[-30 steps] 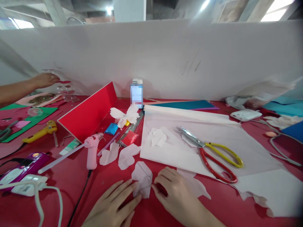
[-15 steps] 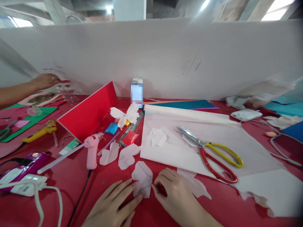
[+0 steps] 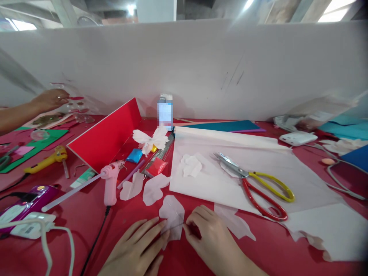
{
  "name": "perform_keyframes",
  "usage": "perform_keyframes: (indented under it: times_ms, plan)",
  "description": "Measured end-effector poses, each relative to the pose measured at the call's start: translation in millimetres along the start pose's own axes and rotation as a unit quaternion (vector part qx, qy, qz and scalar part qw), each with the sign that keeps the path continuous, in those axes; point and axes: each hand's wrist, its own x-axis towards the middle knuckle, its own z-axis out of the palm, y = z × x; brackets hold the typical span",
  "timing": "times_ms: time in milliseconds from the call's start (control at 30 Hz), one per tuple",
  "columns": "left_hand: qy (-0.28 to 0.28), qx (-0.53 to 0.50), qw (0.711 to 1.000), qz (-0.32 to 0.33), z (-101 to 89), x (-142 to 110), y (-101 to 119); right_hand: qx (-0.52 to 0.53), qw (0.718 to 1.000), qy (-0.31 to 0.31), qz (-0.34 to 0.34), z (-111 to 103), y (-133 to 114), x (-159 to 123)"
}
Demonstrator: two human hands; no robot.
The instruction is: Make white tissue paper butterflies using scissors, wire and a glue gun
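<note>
A white petal-shaped paper cutout lies on the red table between my hands. Across it runs a thin, dark wire. My left hand rests flat with fingers spread, its fingertips on the cutout's lower left edge. Thumb and forefinger of my right hand are pinched together at the cutout's right edge, on the wire's end. Partly under the right hand is another paper cutout. Two more, a heart-like cutout and a folded cutout, lie just beyond my left hand.
Large scissors lie on a white paper sheet at right. A pink glue gun stands left, its cord trailing forward. Behind are a white paper butterfly, a red board and a phone. Another person's hand is far left.
The wire's upper part has shifted slightly on the cutout, and my left fingers have moved a little. The other person's hand has moved slightly left. The rest looks the same.
</note>
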Motion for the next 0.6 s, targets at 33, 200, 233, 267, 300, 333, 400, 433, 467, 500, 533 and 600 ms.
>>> perform_keyframes:
  times_ms: [33,200,233,267,300,333,400,433,467,500,533,600]
  plan:
    - [-0.001,0.0,1.0,-0.002,-0.1,0.3,0.1,0.006,1.0,-0.001,0.002,0.1,-0.4,0.0]
    - [0.008,-0.007,1.0,-0.002,0.1,0.4,0.1,0.027,1.0,-0.013,0.007,-0.2,0.4,-0.2]
    - [0.008,-0.008,1.0,0.001,0.4,0.2,-0.2,0.027,1.0,-0.015,0.007,-0.7,1.0,-0.1]
    - [0.007,-0.007,1.0,0.004,0.7,0.0,-0.6,0.025,1.0,-0.014,0.006,-1.2,1.5,0.0]
    - [0.007,-0.007,1.0,0.007,0.9,-0.1,-0.9,0.022,1.0,-0.014,0.004,-1.9,1.9,0.1]
    - [0.007,-0.006,1.0,0.01,1.0,0.0,-1.2,0.02,1.0,-0.013,0.0,-2.7,2.3,0.4]
    - [0.003,-0.004,1.0,0.014,1.0,0.2,-1.5,0.018,1.0,-0.008,-0.006,-4.4,2.9,1.0]
    - [0.003,-0.003,1.0,0.012,0.8,0.4,-1.5,0.019,1.0,-0.007,-0.007,-5.2,3.2,1.3]
    - [0.003,-0.002,1.0,0.01,0.7,0.5,-1.4,0.02,1.0,-0.004,-0.007,-6.0,3.6,1.7]
    - [0.003,-0.002,1.0,0.007,0.4,0.5,-1.3,0.021,1.0,-0.003,-0.007,-6.7,4.0,1.9]
    - [0.003,-0.002,1.0,0.004,0.2,0.5,-1.3,0.02,1.0,-0.001,-0.01,-7.4,4.5,2.1]
    - [0.003,-0.004,1.0,0.001,-0.3,0.5,-1.3,0.016,1.0,0.001,-0.02,-8.5,5.5,2.2]
